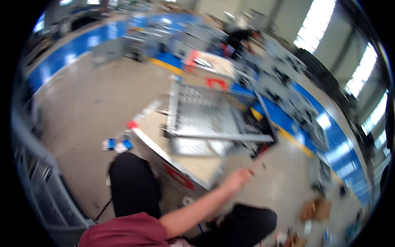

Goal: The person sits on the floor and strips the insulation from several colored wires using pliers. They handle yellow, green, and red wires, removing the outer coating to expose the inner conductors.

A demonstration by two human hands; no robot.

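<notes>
My left hand (238, 180) reaches across to the right, in front of the near right corner of an open metal case. Motion smears the fingers; they look curled, with a small reddish tip at their end that I cannot make out. The open metal case (201, 117) is a silver, perforated chassis with a bar across its near side and dark parts inside on the right. It rests tilted on a tan-topped box (191, 164) with red markings on its side. My right hand does not show.
Behind the chassis stands another carton (210, 68) with red marks. Blue-and-white packets (117, 145) lie on the floor at left, beside a grey slatted bin (41, 177). Brown paper pieces (316, 209) lie at lower right. Farther off, a person (238, 41) bends among grey metal units.
</notes>
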